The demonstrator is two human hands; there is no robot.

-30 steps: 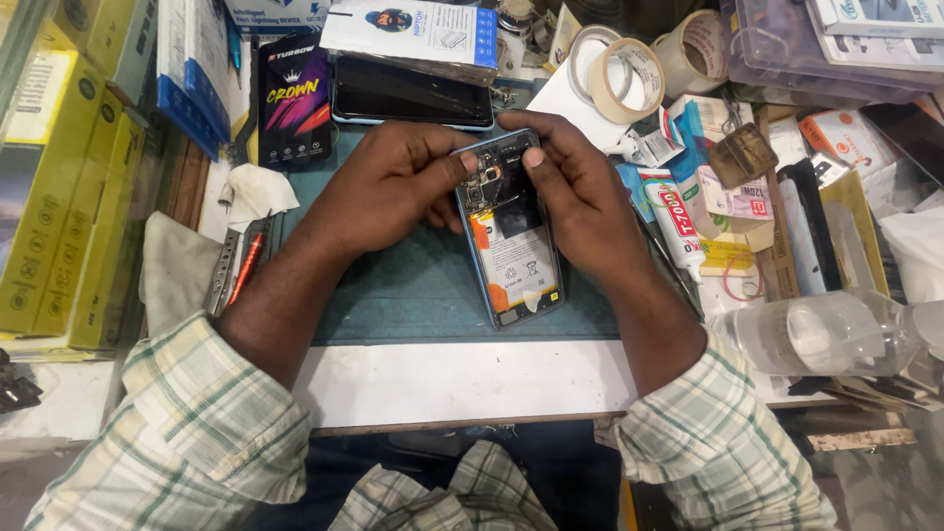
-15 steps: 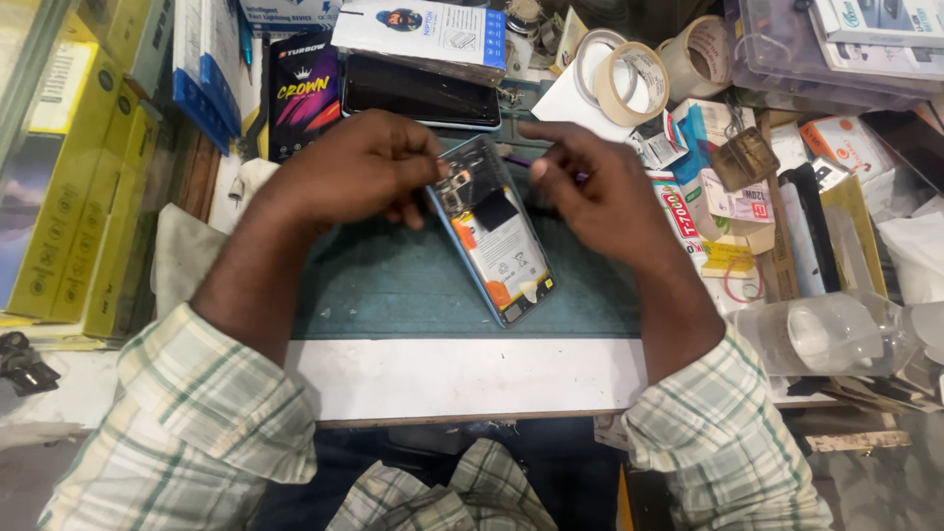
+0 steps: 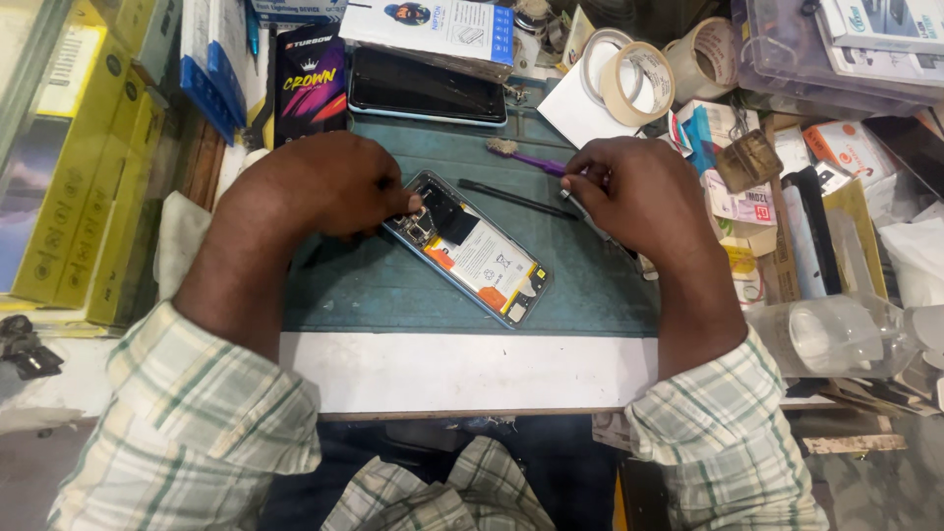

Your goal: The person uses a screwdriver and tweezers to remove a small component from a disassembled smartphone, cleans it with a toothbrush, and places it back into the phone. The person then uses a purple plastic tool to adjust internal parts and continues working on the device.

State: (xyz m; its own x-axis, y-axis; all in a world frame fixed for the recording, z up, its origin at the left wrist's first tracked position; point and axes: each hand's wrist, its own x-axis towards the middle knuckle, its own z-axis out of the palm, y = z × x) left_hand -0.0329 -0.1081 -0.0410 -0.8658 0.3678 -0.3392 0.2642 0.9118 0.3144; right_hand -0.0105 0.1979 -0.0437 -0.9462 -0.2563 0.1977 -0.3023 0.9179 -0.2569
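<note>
An opened phone (image 3: 477, 256) with its back off lies slanted on the green mat (image 3: 374, 285), showing a white battery and circuit parts. My left hand (image 3: 324, 187) rests on the phone's upper end, with fingertips pinching the edge near the camera module. My right hand (image 3: 629, 192) is off the phone to the right, its fingertips closed on the handle end of a purple brush (image 3: 526, 157). A thin black pry stick (image 3: 516, 200) lies between the phone and the brush. A grey metal tool (image 3: 585, 211) pokes out from under my right hand.
A dark phone screen (image 3: 423, 88) lies at the mat's far edge beside boxes. Tape rolls (image 3: 629, 74) stand at the back right. Yellow boxes (image 3: 79, 167) line the left, small cartons and a clear plastic bottle (image 3: 836, 329) crowd the right. The white bench edge (image 3: 472, 369) runs in front.
My right hand has left the phone and moved right to the purple brush. The phone has settled flat on the mat, with my left hand still on its upper end.
</note>
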